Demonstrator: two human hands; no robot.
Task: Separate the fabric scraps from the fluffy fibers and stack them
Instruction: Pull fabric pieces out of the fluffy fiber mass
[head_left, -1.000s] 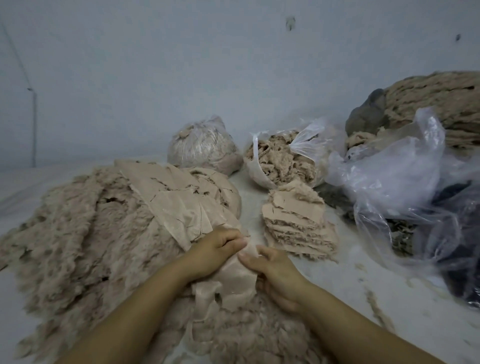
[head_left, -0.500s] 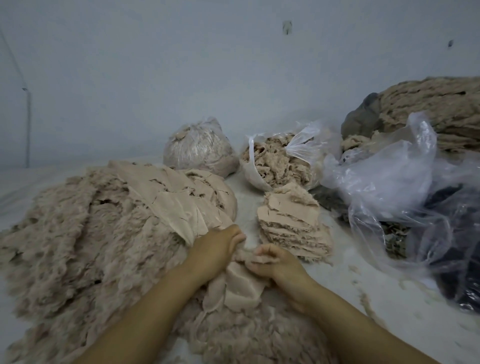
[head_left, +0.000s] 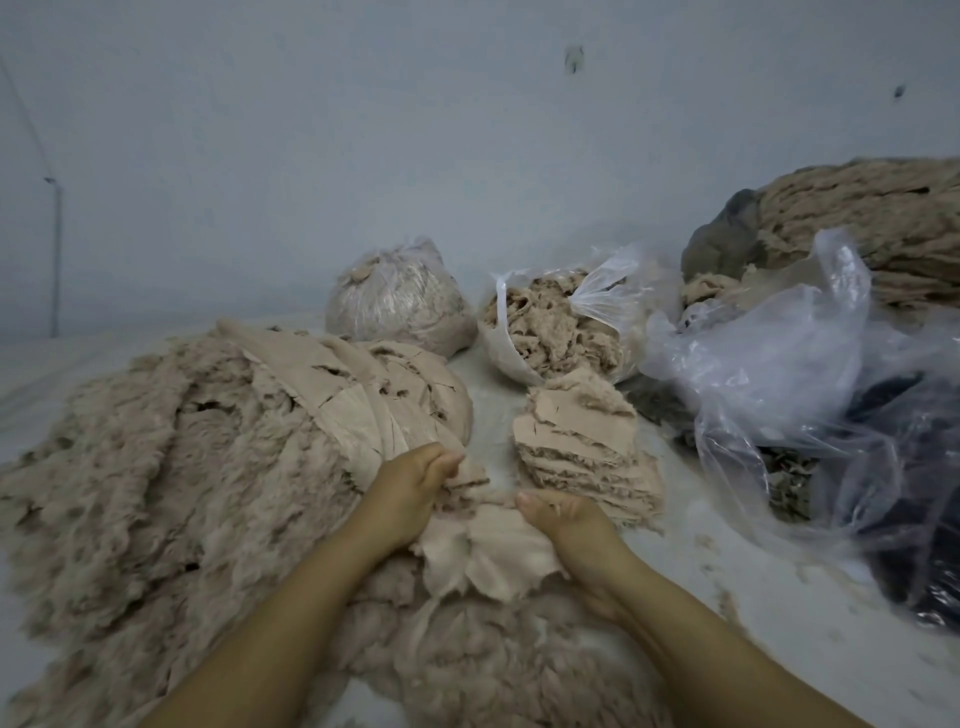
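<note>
A big heap of beige fluffy fibers (head_left: 135, 483) covers the left and near floor, with smooth fabric scraps (head_left: 363, 405) lying across its top. One beige scrap (head_left: 483, 551) lies between my hands. My left hand (head_left: 410, 493) grips its far left edge, fingers curled into the cloth. My right hand (head_left: 566, 525) holds its right side, thumb on top. A neat stack of fabric scraps (head_left: 582, 447) stands just beyond my right hand.
A tied plastic bag of fibers (head_left: 395, 301) and an open bag of fibers (head_left: 556, 327) stand at the back. Crumpled clear plastic bags (head_left: 779, 364) and a large fiber bundle (head_left: 883, 223) fill the right. The pale wall rises behind.
Both hands have moved away from me and spread apart with the scrap, which now lies stretched between them. The camera has tilted slightly.
</note>
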